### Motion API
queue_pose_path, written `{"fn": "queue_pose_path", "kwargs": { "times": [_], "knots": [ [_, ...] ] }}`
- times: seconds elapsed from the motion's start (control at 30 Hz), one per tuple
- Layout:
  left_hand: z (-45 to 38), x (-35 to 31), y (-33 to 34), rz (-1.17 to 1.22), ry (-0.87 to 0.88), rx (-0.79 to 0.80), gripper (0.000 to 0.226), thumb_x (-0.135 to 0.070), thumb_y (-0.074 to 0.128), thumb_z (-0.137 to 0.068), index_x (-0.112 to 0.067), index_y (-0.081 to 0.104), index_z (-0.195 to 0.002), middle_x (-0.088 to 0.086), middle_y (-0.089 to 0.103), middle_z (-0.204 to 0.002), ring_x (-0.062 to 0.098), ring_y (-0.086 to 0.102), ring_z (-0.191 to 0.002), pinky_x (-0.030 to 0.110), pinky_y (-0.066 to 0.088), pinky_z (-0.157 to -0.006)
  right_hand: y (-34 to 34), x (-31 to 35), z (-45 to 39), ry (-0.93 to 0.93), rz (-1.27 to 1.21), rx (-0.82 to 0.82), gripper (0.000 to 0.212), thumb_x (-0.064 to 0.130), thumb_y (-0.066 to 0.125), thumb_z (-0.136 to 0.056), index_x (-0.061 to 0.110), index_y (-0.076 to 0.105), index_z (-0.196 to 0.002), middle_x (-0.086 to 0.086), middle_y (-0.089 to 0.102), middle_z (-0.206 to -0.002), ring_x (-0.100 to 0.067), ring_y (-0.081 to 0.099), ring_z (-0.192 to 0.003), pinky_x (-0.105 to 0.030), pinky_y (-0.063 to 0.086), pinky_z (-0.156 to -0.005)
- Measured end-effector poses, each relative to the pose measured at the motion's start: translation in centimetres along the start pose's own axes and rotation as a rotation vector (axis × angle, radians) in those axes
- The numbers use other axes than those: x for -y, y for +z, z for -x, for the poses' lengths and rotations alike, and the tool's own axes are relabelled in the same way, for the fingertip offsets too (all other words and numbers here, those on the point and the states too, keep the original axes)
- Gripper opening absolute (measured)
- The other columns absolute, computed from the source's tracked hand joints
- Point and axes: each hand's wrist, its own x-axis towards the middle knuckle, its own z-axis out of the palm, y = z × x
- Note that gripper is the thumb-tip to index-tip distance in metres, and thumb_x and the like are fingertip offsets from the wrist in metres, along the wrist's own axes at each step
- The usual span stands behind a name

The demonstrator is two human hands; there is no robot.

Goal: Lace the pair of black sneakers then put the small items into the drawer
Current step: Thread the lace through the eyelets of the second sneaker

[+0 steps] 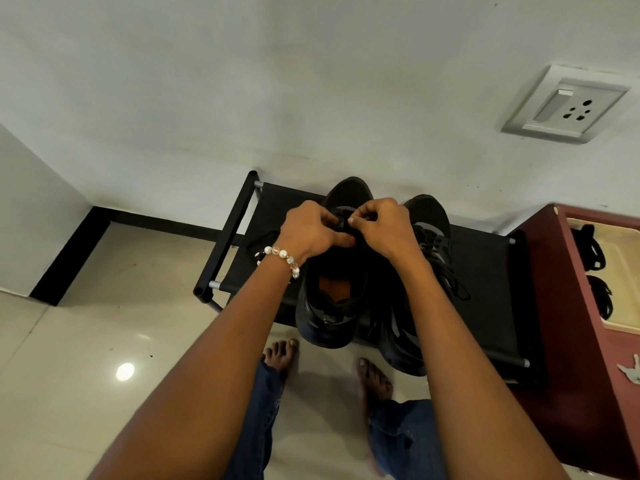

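Two black sneakers (332, 306) sat on rack (485, 271). Left hand (311, 230) and right hand (384, 226) pinched lace (341, 221) at 12 o'clock; eyelets hidden.

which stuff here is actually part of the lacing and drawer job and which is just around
Part of the job:
left sneaker
right sneaker
lace, pinched by left hand and right hand
open drawer with dark small items

Just around:
shoe rack
wall socket
bead bracelet
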Motion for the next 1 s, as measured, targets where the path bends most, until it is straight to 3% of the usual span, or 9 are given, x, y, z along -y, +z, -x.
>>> {"fn": "queue_pose_path", "kwargs": {
  "times": [0.1,0.33,0.53,0.6,0.7,0.77,0.87,1.0],
  "knots": [
    [0.2,0.1,0.1,0.005,-0.011,-0.084,0.047,-0.024,0.082,-0.073,-0.012,0.068,-0.116,0.007,0.068,-0.109,0.018,0.066,-0.093,0.034,0.056,-0.086,0.4,0.3,-0.1,0.02,0.046,0.001,0.008,0.011,0.068,-0.088,0.009,0.073,-0.082,-0.007,0.071,-0.084,-0.016,0.066,-0.08,-0.023,0.05,-0.073],
    [0.2,0.3,-0.5,0.16,-0.06,-0.098,0.029,-0.02,0.077,-0.078,-0.017,0.073,-0.107,0.002,0.069,-0.097,0.017,0.067,-0.084,0.031,0.059,-0.074,1.1,0.8,-0.6,0.021,0.148,0.036,0.009,0.014,0.067,-0.088,0.011,0.075,-0.083,-0.005,0.069,-0.084,-0.017,0.064,-0.08,-0.03,0.056,-0.078],
    [0.0,0.7,-1.0,0.16,-0.024,-0.012,0.037,-0.021,0.08,-0.076,-0.016,0.071,-0.112,0.003,0.07,-0.101,0.015,0.066,-0.086,0.025,0.055,-0.071,1.4,0.8,-0.2,0.084,-0.014,0.069,0.011,0.012,0.064,-0.091,0.008,0.075,-0.09,-0.005,0.069,-0.091,-0.015,0.062,-0.087,-0.024,0.049,-0.077],
    [-0.1,0.8,-1.2,0.178,-0.01,0.058,0.038,-0.027,0.08,-0.077,-0.016,0.071,-0.113,0.003,0.071,-0.101,0.013,0.066,-0.085,0.026,0.056,-0.073,1.5,0.6,-0.2,0.133,-0.089,0.072,0.012,0.01,0.063,-0.091,0.009,0.074,-0.087,-0.005,0.07,-0.092,-0.015,0.063,-0.089,-0.025,0.051,-0.076],
    [-0.4,1.1,-1.3,0.234,-0.031,0.101,0.023,-0.03,0.066,-0.09,-0.015,0.073,-0.107,0.004,0.072,-0.096,0.018,0.067,-0.09,0.04,0.058,-0.084,1.6,0.6,-0.2,0.18,-0.15,0.097,0.014,0.006,0.06,-0.092,0.007,0.073,-0.086,-0.004,0.067,-0.087,-0.013,0.061,-0.082,-0.023,0.052,-0.07],
    [-0.8,1.4,-1.1,0.257,-0.057,0.047,0.02,-0.023,0.06,-0.095,-0.015,0.073,-0.106,0.007,0.071,-0.098,0.021,0.067,-0.093,0.042,0.058,-0.084,1.9,0.9,-0.2,0.212,-0.182,0.092,0.013,0.006,0.062,-0.092,0.007,0.073,-0.085,-0.004,0.066,-0.086,-0.011,0.059,-0.077,-0.023,0.05,-0.068],
    [-1.3,1.7,-0.3,0.189,-0.025,-0.12,0.013,-0.021,0.068,-0.089,-0.019,0.075,-0.1,0.002,0.072,-0.099,0.017,0.067,-0.091,0.039,0.058,-0.082,2.2,1.0,-0.3,0.266,-0.227,0.056,0.011,0.007,0.065,-0.09,0.005,0.074,-0.085,-0.007,0.069,-0.086,-0.012,0.061,-0.077,-0.027,0.052,-0.071],
    [-1.6,1.5,0.5,0.099,0.061,-0.244,0.012,-0.024,0.077,-0.081,-0.024,0.078,-0.093,-0.006,0.073,-0.093,0.01,0.065,-0.092,0.034,0.055,-0.087,2.8,0.6,-0.5,0.35,-0.329,0.009,0.015,0.012,0.073,-0.086,0.016,0.073,-0.071,-0.005,0.072,-0.083,-0.021,0.067,-0.09,-0.049,0.053,-0.091]
  ]
}}
